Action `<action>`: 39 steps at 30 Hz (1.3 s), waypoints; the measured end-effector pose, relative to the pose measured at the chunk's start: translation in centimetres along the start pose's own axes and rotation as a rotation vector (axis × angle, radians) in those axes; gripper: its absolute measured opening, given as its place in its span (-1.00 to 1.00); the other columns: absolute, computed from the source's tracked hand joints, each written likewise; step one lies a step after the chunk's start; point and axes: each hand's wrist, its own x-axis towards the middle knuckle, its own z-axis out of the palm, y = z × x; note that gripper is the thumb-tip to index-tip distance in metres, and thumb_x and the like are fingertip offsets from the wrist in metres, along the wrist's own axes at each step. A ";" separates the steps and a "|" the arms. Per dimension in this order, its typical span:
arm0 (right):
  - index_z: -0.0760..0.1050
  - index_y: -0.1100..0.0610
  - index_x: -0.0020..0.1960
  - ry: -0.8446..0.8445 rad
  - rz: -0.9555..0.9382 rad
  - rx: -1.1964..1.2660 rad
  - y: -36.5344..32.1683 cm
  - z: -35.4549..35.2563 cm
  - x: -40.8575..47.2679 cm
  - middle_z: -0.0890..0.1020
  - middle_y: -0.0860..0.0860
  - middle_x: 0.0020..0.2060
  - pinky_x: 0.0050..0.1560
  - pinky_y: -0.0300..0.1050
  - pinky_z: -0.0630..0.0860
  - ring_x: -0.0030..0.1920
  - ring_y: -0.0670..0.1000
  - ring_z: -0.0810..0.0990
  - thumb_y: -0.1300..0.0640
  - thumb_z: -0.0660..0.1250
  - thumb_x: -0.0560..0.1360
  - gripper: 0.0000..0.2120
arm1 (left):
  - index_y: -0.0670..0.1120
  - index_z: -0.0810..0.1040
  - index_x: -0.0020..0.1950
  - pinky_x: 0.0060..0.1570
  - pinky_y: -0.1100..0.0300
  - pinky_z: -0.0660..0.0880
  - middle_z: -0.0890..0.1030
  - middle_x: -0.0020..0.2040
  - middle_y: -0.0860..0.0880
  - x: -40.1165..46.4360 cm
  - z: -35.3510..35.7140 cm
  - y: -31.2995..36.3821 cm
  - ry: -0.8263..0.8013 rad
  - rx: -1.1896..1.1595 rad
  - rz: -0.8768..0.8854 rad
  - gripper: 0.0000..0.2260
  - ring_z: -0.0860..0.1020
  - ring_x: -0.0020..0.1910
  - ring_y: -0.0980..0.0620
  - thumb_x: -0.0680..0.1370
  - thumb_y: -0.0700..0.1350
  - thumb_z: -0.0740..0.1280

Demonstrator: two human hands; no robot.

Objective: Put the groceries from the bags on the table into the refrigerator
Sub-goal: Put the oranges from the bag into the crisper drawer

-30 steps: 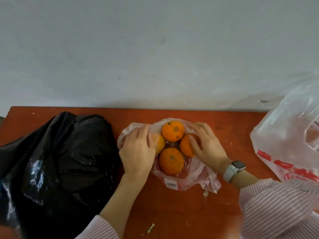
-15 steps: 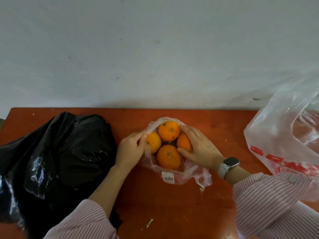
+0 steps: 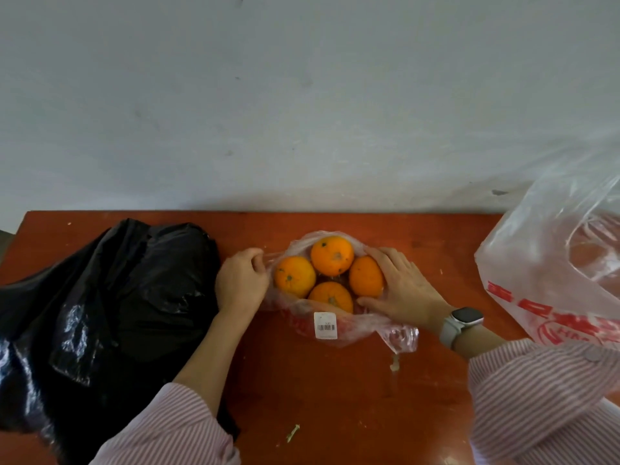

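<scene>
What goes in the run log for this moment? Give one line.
stage: unpacking | left hand: pinches clear bag edge | right hand: rests against oranges | oranges: four, in bag on table

Four oranges [image 3: 330, 275] sit in an open bag [image 3: 339, 325] at centre frame on a table [image 3: 335, 391], between a bag [image 3: 100, 313] at left and another bag [image 3: 550, 273] at right.
</scene>
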 end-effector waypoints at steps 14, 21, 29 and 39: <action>0.12 0.12 0.41 -0.033 0.090 0.256 -0.5 -0.8 -0.5 0.31 0.08 0.30 0.17 -0.11 0.34 0.26 0.09 0.36 0.06 0.46 0.35 -0.24 | 0.09 0.24 0.39 0.23 -0.11 0.34 0.36 0.39 0.01 0.7 3.1 6.5 -0.420 0.106 0.416 -0.32 0.36 0.34 -0.07 0.34 0.12 0.43; 0.13 0.10 0.40 0.241 0.008 0.404 -2.2 -3.2 -3.6 0.14 0.03 0.46 0.44 -0.08 0.10 0.45 -0.11 -0.01 -0.04 0.46 0.35 -0.23 | 0.00 0.30 0.34 0.00 0.20 0.39 0.38 0.25 -0.07 -4.1 -0.3 7.6 -0.075 -0.239 0.388 -0.36 0.44 0.14 -0.01 0.33 -0.05 0.49; 0.13 -0.17 0.26 0.402 0.108 0.789 -5.4 -1.6 -11.1 0.27 -0.33 0.10 -0.03 -0.40 0.48 0.10 -0.20 0.44 0.08 0.51 0.31 -0.29 | 0.11 0.23 0.21 -0.10 0.44 0.36 0.37 0.12 0.10 -14.6 -2.6 6.1 -0.041 -0.537 0.136 -0.36 0.44 0.00 0.20 0.30 -0.16 0.53; 0.07 -0.09 0.38 0.359 0.421 0.718 -6.7 4.8 -29.3 0.18 -0.12 0.17 -0.06 -0.46 0.35 0.11 -0.12 0.31 0.07 0.46 0.36 -0.24 | 0.21 0.23 0.21 -0.10 0.27 0.46 0.38 0.10 0.14 -28.4 -1.5 2.7 -0.429 -0.431 0.209 -0.42 0.47 -0.04 0.16 0.33 0.04 0.49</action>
